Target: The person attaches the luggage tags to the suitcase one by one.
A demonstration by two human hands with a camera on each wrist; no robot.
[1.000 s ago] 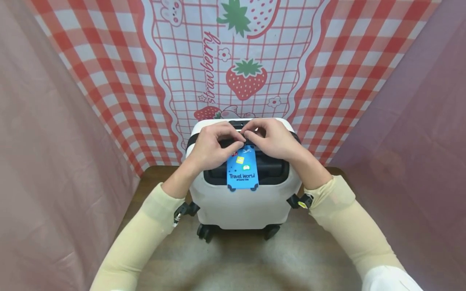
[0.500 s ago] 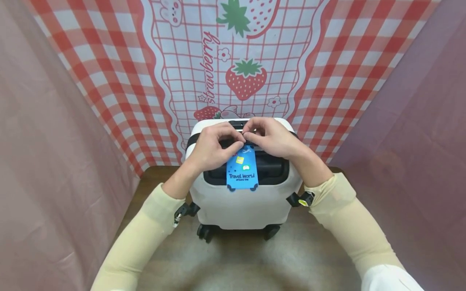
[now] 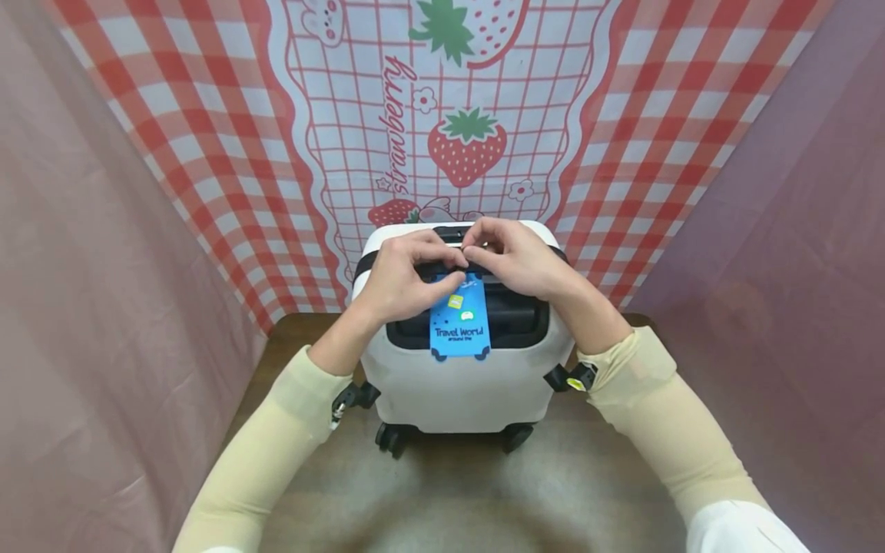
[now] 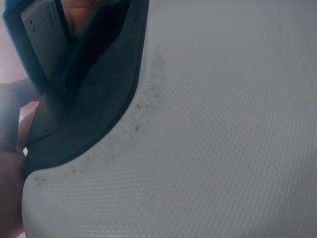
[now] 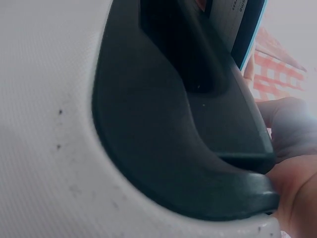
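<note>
A blue luggage tag (image 3: pixel 459 319) printed "Travel World" hangs over the black side handle (image 3: pixel 517 316) of a white suitcase (image 3: pixel 456 392). With thumb and fingertips, my left hand (image 3: pixel 402 278) pinches the top end of the tag. Just to the right, my right hand (image 3: pixel 520 259) pinches the tag's dark strap between thumb and index finger, close to the left fingertips. Most of the strap is hidden behind the fingers. The left wrist view shows the tag's back, with its white address card (image 4: pixel 45 37), standing near the handle recess.
The suitcase rests on a brown wooden table (image 3: pixel 311 491), its black wheels (image 3: pixel 391 441) toward me. A black band (image 3: pixel 366 265) crosses its top. Behind hangs a strawberry-print checked cloth (image 3: pixel 463 92); pink curtains (image 3: pixel 111 307) close off both sides.
My right fingertips have shifted slightly upward. The left thumb and index tips have parted a little at the tag's top. The tag and suitcase keep nearly the same place.
</note>
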